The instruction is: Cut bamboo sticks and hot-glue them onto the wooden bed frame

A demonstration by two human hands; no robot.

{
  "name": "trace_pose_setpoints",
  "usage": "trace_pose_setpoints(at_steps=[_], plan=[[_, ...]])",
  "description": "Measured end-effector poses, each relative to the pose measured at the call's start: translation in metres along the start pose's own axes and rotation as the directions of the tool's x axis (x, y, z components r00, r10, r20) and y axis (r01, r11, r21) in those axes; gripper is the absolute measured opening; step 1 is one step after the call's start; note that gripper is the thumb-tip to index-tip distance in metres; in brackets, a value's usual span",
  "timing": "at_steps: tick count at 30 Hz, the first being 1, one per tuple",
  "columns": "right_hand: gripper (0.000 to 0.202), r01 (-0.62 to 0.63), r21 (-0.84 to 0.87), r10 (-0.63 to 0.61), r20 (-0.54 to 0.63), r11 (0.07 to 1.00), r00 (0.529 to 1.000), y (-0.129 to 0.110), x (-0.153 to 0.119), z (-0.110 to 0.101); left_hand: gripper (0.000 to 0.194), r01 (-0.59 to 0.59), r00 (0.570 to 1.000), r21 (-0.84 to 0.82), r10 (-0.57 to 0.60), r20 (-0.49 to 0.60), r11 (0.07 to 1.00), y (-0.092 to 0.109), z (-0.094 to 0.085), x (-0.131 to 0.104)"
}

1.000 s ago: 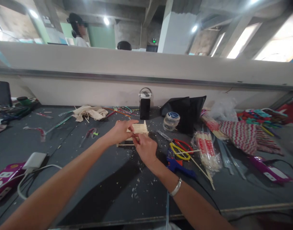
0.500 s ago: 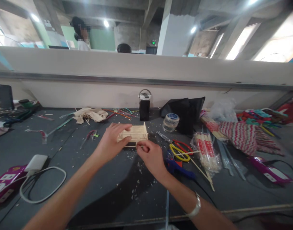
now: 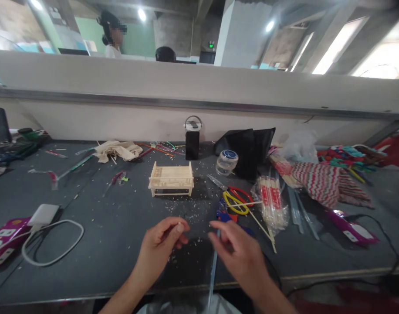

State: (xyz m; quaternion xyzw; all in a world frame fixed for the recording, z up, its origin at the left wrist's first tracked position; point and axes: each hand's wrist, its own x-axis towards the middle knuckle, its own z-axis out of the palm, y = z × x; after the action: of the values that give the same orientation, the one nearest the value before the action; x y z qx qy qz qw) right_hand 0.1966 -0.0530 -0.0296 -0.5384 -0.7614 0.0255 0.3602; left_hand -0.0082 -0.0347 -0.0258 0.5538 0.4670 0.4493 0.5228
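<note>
A small pale wooden model made of sticks stands upright on the dark table, and neither hand touches it. Nearer to me, my left hand is closed, thumb against the forefinger; a tiny pale bit may show at its fingertips, too small to name. To its right, my right hand has thumb and fingers apart, with nothing between them. It is nearest to the blue glue gun, partly hidden behind it. Yellow-handled scissors and red-handled pliers lie beyond that hand.
Wrapped sticks and a striped cloth lie right. Behind stand a jar and a phone. A white charger with its cable is left. Crumbs litter the dark table. A person is beyond the partition.
Both hands have let go of the wooden model and drawn back toward me, moving apart. The model now stands alone in full view. The camera view has shifted slightly.
</note>
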Motion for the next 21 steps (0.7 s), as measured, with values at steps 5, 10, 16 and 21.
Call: trace_pose_setpoints(at_steps=[5,10,16,21], plan=[[0.032,-0.029,-0.324,0.038,0.023,0.946,0.999,0.08,-0.01,-0.02,0.024,0.158,0.987,-0.164,-0.154,0.038,0.974,0.009,0.0,0.003],[0.04,0.097,-0.209,-0.049,0.223,0.973,0.974,0.102,0.002,-0.02,0.025,0.142,0.99,-0.112,-0.138,0.04,0.983,0.019,0.011,0.014],[0.046,-0.092,-0.395,0.25,0.37,0.914,0.895,0.129,0.071,-0.014,0.032,0.176,0.983,-0.113,-0.17,0.065,0.978,0.024,0.018,0.026],[0.047,-0.045,-0.338,0.234,0.545,0.94,0.805,0.151,0.095,-0.002,0.028,0.254,0.959,-0.167,-0.225,0.173,0.953,0.011,0.028,0.025]])
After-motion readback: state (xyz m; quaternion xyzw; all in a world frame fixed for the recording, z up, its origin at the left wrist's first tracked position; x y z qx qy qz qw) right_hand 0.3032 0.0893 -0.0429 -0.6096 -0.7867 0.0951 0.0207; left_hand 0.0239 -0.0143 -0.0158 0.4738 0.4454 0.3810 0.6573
